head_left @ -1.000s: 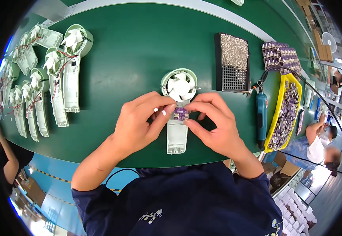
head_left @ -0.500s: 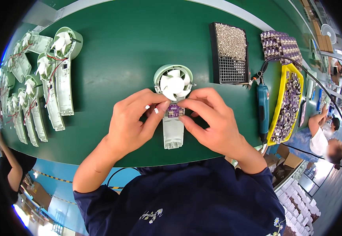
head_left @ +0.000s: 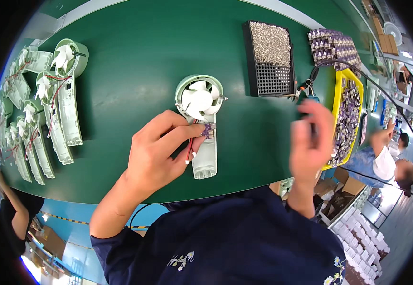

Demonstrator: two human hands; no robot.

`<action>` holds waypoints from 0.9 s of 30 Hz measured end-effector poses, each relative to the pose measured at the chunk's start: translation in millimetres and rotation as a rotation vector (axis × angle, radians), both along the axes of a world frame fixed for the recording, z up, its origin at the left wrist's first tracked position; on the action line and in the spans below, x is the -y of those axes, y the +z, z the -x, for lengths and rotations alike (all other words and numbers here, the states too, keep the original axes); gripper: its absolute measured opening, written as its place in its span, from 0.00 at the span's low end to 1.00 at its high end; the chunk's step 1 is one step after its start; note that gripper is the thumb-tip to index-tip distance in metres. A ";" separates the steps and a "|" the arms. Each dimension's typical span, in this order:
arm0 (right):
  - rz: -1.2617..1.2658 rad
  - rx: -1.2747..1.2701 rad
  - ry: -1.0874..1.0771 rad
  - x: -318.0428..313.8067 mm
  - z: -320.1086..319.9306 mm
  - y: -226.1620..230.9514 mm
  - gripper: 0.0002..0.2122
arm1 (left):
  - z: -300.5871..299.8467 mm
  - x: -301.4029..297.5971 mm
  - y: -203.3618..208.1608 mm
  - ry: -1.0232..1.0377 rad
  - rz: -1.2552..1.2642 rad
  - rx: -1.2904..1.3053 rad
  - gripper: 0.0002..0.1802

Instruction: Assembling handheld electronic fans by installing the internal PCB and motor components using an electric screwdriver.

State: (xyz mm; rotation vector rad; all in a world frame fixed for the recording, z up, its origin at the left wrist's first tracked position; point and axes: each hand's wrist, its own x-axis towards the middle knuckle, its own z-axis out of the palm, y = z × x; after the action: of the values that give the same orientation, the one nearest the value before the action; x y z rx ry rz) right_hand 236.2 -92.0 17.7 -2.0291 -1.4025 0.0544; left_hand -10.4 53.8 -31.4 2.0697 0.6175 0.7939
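My left hand (head_left: 161, 147) is closed, pinching a small purple circuit board (head_left: 209, 131) over the pale green handle shell (head_left: 205, 161) of a handheld fan. Red and black wires with small white connectors (head_left: 187, 162) hang by its fingers. Above the board, the white fan blades (head_left: 199, 100) sit inside the round green ring (head_left: 181, 87). Off to the right, my right hand (head_left: 311, 137) is smeared by motion beside the yellow bin. It covers most of a teal electric screwdriver (head_left: 313, 98); whether the fingers grip the tool is unclear.
Several open fan shells with wires (head_left: 68, 111) lie at the left. A black tray (head_left: 274, 85) of small metal screws stands at the far right, near stacked purple boards (head_left: 335, 47). A yellow bin (head_left: 360, 90) holds loose boards. A black cable (head_left: 382, 88) arcs over it. Other people sit nearby.
My right hand has left the circuit board and moved right to the teal screwdriver. My left hand still holds the board, which now looks tilted. The wires show more clearly below it.
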 end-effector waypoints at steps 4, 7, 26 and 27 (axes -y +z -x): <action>0.462 0.237 -0.412 79.9 -53.6 -11.9 0.23 | -5.5 5.5 3.9 0.011 0.016 0.009 0.14; 0.560 0.085 -0.335 80.6 -52.7 -13.6 0.23 | 0.2 4.3 5.6 0.018 0.008 0.016 0.15; -1.071 -0.735 0.141 -79.0 -58.5 -13.5 0.43 | -2.3 7.0 4.3 0.048 -0.030 -0.052 0.14; -1.067 -0.736 0.143 -78.1 -59.0 -13.9 0.43 | -3.0 6.7 4.1 0.040 -0.041 -0.046 0.15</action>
State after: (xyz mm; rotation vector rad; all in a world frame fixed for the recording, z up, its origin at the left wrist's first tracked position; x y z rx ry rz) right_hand 295.2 -13.9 3.7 -0.8698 -0.7954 0.0809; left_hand -7.3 47.0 -27.3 2.1236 0.6754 0.7893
